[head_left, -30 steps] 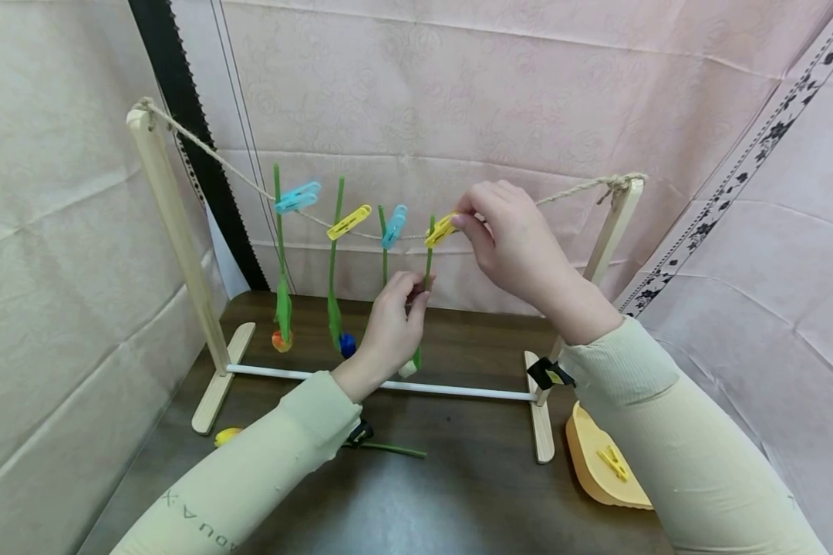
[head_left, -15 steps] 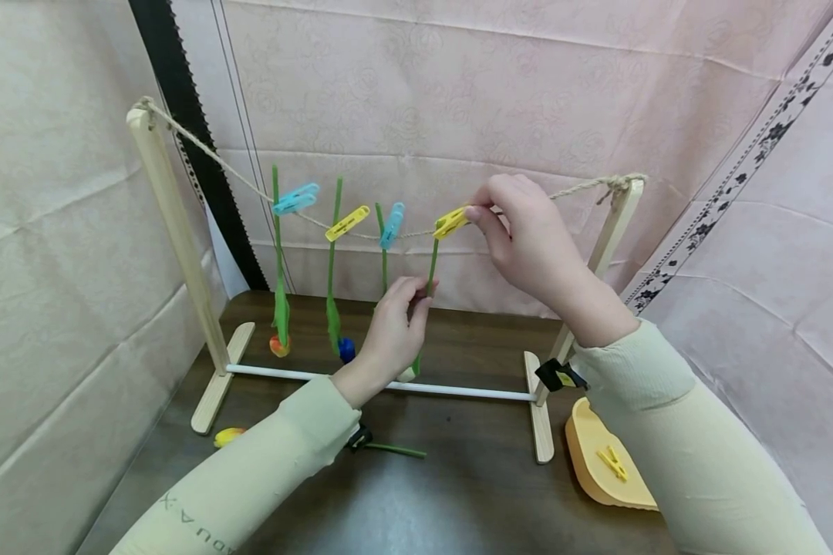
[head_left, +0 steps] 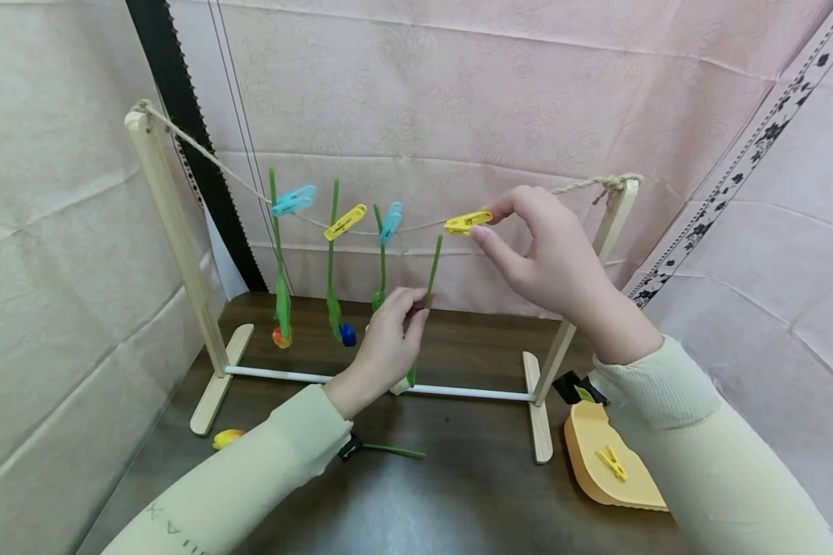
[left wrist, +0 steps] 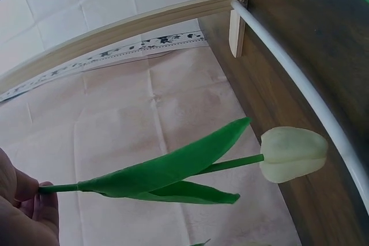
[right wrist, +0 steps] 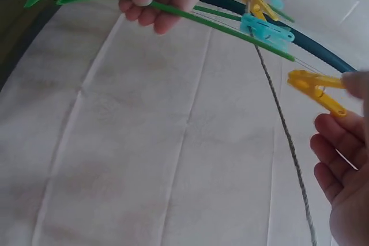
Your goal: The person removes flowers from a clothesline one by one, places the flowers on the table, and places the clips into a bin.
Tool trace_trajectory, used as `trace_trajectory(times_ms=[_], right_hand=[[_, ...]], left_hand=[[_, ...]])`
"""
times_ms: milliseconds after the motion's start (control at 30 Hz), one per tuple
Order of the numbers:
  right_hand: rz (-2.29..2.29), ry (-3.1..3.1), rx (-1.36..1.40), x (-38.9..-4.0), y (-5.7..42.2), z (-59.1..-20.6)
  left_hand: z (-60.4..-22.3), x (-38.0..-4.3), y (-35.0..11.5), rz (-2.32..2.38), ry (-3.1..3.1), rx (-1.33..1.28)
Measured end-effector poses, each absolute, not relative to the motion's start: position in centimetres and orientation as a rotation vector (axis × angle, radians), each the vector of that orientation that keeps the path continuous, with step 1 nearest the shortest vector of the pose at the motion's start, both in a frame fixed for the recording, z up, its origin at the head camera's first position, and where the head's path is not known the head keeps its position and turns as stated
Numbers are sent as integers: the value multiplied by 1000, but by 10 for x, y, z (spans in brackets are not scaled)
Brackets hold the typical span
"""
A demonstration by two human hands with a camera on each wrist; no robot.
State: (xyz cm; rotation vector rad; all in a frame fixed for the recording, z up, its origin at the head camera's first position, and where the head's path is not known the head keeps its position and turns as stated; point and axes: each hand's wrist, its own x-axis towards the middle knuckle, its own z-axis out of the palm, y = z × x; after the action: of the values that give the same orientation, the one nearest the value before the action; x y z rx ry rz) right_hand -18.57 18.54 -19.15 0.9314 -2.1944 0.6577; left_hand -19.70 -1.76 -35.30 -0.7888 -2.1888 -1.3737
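Observation:
In the head view my left hand [head_left: 389, 335] pinches the green stem [head_left: 433, 266] of an artificial tulip. Its pale cream blossom [left wrist: 294, 154] hangs downward, near the white bar, and shows whole in the left wrist view. My right hand [head_left: 555, 262] pinches a yellow clothespin [head_left: 468, 223] by its handle ends. That clothespin's tip lies just right of the stem's upper end, with a gap between them, and overlaps the rope [head_left: 416, 228] in the head view. In the right wrist view the clothespin [right wrist: 316, 89] stands beside the rope, its handles spread.
Three more tulips hang blossom-down on the rope, held by blue [head_left: 294, 200], yellow [head_left: 345, 222] and blue [head_left: 391, 223] clothespins. Wooden posts [head_left: 173, 239] and a white bar [head_left: 472, 393] form the stand. A yellow tulip [head_left: 229, 438] lies in front; an orange tray [head_left: 583, 455] holds another yellow clothespin [head_left: 612, 463].
My right hand has moved right with the yellow clothespin, which has come away from the stem's top. The left hand has lowered the tulip slightly, still pinching its stem.

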Motion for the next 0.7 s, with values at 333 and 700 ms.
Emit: trace_trajectory(times_ms=[333, 700], right_hand=[[818, -2169, 970, -182, 198, -206], [784, -2234, 972, -176, 211, -232]], left_hand=[[-359, -187, -30, -1320, -2255, -839], [-362, -178, -39, -1133, -2474, -947]])
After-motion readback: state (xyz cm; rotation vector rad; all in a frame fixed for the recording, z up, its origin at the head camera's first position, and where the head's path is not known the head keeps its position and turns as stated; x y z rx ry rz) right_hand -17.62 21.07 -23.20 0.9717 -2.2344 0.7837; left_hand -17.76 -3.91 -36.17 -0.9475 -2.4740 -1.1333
